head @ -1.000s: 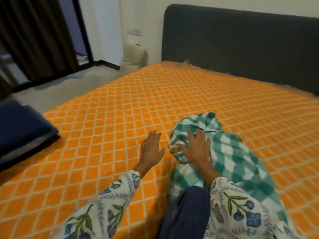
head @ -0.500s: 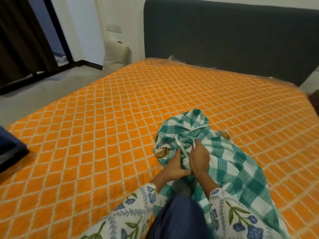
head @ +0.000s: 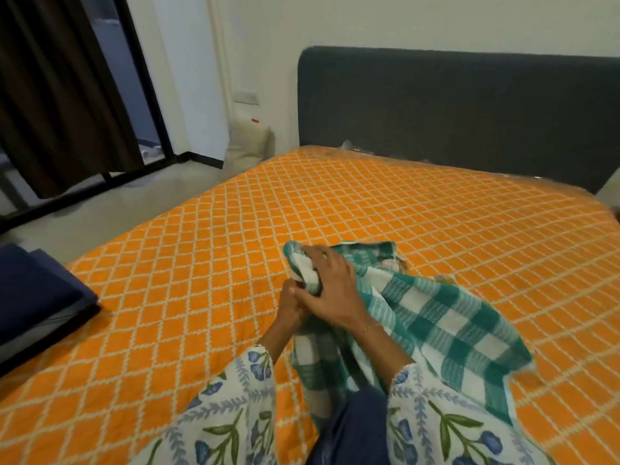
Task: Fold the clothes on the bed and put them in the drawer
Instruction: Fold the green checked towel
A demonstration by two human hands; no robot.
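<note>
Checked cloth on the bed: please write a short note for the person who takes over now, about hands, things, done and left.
Right hand: grips a bunched end of the checked cloth.
Left hand: partly hidden beside the right one, also grips the cloth.
Cloth: mostly crumpled on the orange bed. Dark folded pile at the bed's left edge.
Done: cloth picked up.
Left: fold it, put it in the drawer, which is not in view.

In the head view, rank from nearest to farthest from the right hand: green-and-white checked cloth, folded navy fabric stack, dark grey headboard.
From the right hand:
1. Green-and-white checked cloth, gripped in it.
2. Folded navy fabric stack, at the bed's left edge.
3. Dark grey headboard, at the far end.
</note>
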